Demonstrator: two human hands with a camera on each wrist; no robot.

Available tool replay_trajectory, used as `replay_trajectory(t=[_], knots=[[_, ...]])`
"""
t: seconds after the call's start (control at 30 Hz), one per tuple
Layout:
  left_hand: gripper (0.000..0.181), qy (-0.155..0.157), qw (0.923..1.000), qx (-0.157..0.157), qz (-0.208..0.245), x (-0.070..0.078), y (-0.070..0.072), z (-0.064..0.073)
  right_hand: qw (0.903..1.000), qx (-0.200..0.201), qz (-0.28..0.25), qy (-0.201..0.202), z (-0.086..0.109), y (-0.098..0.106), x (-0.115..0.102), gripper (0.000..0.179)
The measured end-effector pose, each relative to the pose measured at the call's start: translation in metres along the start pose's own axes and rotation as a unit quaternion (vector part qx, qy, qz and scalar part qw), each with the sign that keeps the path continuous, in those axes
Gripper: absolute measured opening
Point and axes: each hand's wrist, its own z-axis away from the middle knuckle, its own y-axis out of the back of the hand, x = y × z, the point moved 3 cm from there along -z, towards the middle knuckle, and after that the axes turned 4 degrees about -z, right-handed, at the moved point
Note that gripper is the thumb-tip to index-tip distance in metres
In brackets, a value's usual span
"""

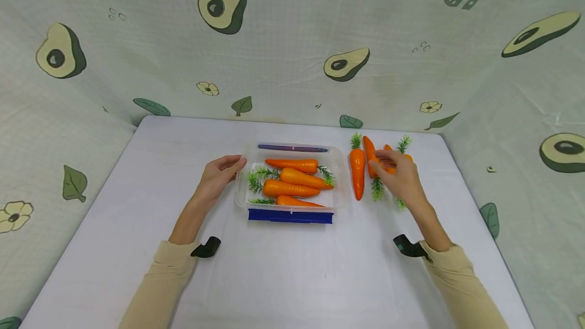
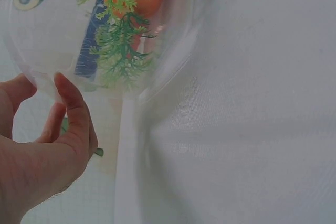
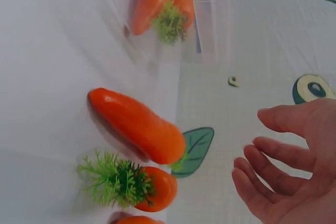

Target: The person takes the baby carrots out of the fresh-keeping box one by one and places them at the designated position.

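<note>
Head view puts the clear box (image 1: 339, 171) midway between the desk's (image 1: 274, 278) left and right edges, toward the back edge, with four carrots (image 1: 292, 188) inside it. The loose carrots (image 1: 357, 171) lie to its right, toward the back right corner, some partly hidden under the right hand (image 1: 402, 174). The left hand (image 1: 218, 175) has thumb and fingers pinched on the box's left rim. Right wrist view shows the right hand's fingers bent but apart, with nothing between them; whether a fingertip brushes a carrot cannot be told.

Trouble seems likeliest among the loose carrots: they look smooth, taper and lie close together, so a clumsy closing of the fingers could roll one into its neighbour or toward the back edge. Two point opposite ways, so a hold on a narrow tip or a leafy top (image 1: 356, 140) could let the thick end swing or slip out. The box looks light and is held at one side only; a lift there could tilt it and slide its carrots toward the right wall. Those inside overlap, so another laid carelessly on them could roll or stand above the rim. The blue flap (image 1: 290, 216) facing the front edge sticks outward and could catch a sleeve (image 1: 160, 281).
</note>
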Motion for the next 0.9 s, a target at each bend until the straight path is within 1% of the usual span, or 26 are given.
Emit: replay_trajectory(t=[0.17,0.33,0.53,0.67,0.9], knots=[[0.062,0.001,1.0000,0.003,0.000,0.000,0.001,0.000,0.9995,-0.007,-0.003,0.030,-0.005,-0.014,-0.012,0.033],[0.062,0.001,1.0000,0.002,-0.001,-0.001,0.001,-0.003,0.9993,-0.017,-0.002,0.032,-0.008,-0.027,-0.022,0.034],[0.061,0.001,1.0000,0.004,-0.001,0.000,0.001,-0.001,0.9984,-0.036,-0.023,0.037,-0.011,-0.042,-0.031,0.035],[0.061,-0.002,1.0000,0.005,-0.002,-0.001,0.001,-0.002,0.9969,-0.047,-0.038,0.051,-0.012,-0.053,-0.038,0.034],[0.059,-0.011,0.9999,0.001,0.003,-0.002,0.001,-0.002,0.9938,-0.063,-0.040,0.083,-0.013,-0.071,-0.051,0.037]])
